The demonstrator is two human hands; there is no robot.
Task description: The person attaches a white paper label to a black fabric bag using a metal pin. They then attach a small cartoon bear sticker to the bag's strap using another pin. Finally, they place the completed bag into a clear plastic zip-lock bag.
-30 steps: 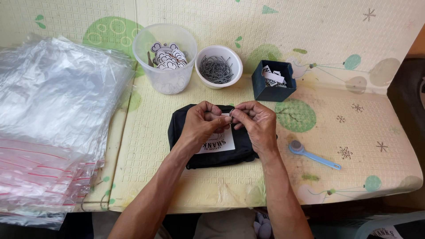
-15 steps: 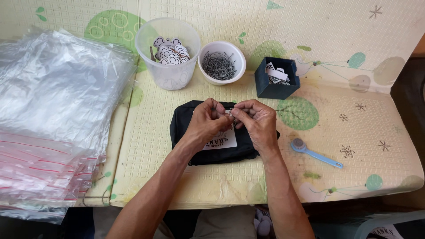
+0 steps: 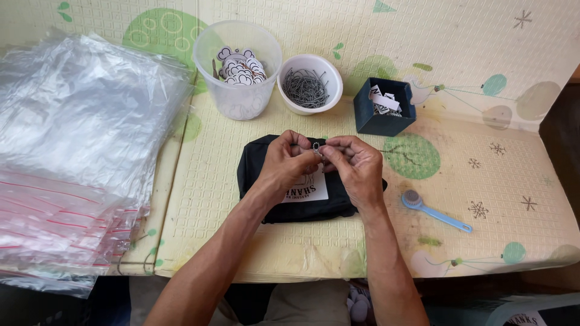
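A black folded garment (image 3: 257, 175) with a white printed label (image 3: 311, 190) lies on the patterned foam mat (image 3: 483, 151). Both my hands hover over its upper edge, fingertips meeting. My left hand (image 3: 284, 166) and my right hand (image 3: 353, 163) pinch a small dark ring-shaped piece (image 3: 315, 145) between them. What it attaches to is hidden by my fingers.
A clear tub of white cut-out tags (image 3: 238, 69), a white bowl of small metal chains (image 3: 309, 84) and a dark blue box of paper slips (image 3: 383, 105) stand behind. A stack of clear plastic bags (image 3: 78, 133) fills the left. A blue handled tool (image 3: 435, 211) lies right.
My hands have stayed over the garment's top edge, fingers shifting slightly around the small piece. The view has moved a little.
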